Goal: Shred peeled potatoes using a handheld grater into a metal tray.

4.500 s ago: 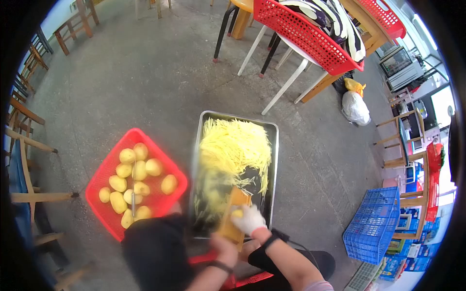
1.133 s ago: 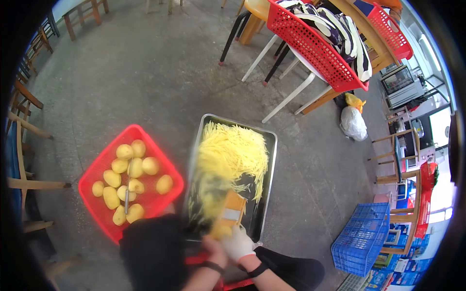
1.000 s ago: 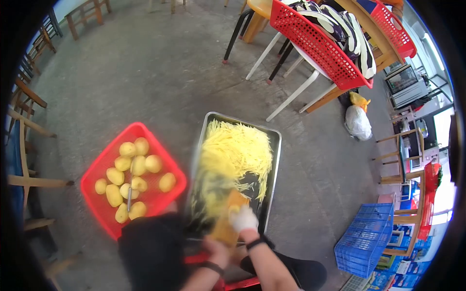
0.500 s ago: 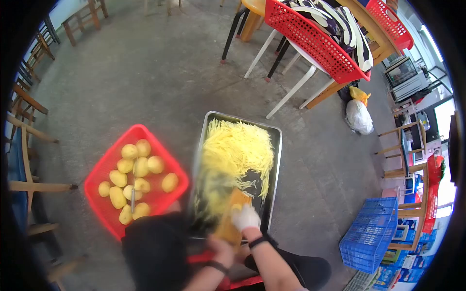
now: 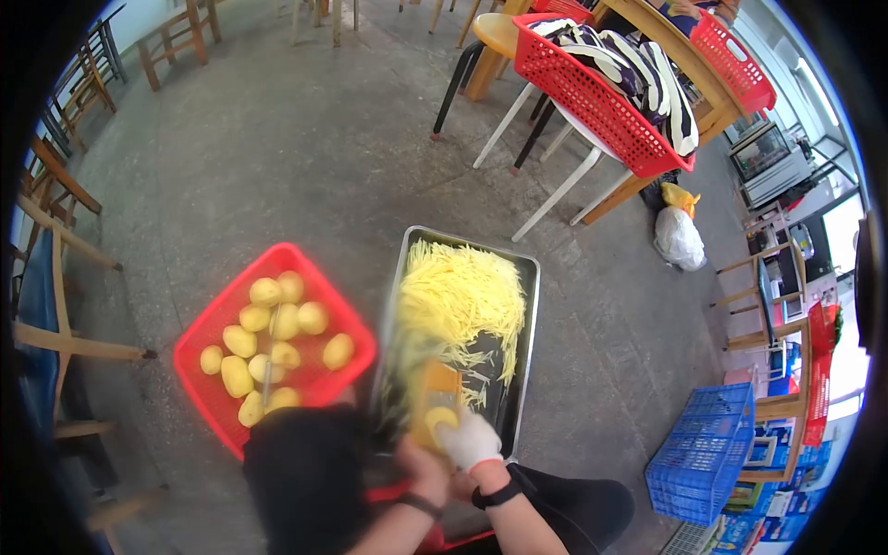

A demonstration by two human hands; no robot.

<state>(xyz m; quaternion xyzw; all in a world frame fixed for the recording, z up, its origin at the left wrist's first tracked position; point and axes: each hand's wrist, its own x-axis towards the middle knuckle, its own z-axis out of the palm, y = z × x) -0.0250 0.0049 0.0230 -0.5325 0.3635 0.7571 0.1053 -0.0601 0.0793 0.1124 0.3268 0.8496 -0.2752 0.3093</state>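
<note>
My right hand [image 5: 472, 440], in a white glove, presses a peeled potato piece [image 5: 438, 419] against an orange slicer board [image 5: 435, 400] that leans into a metal tray [image 5: 528, 338]. My bare left hand [image 5: 427, 469] grips the near end of the slicer. A heap of yellow potato shreds [image 5: 460, 298] fills the far half of the tray. To the left, a red basket [image 5: 217, 398] holds several peeled potatoes [image 5: 277, 322] and a peeler [image 5: 267, 372].
A red chair with a striped cloth [image 5: 606, 88] stands beyond the tray. A white bag [image 5: 680, 239] lies on the concrete floor to the right. A blue crate [image 5: 712, 451] sits at the right. Wooden chairs [image 5: 55, 268] line the left side.
My gloved right hand has slid the potato piece back down the slicer toward me, after pushing it up half a second ago. The view has shifted slightly.
</note>
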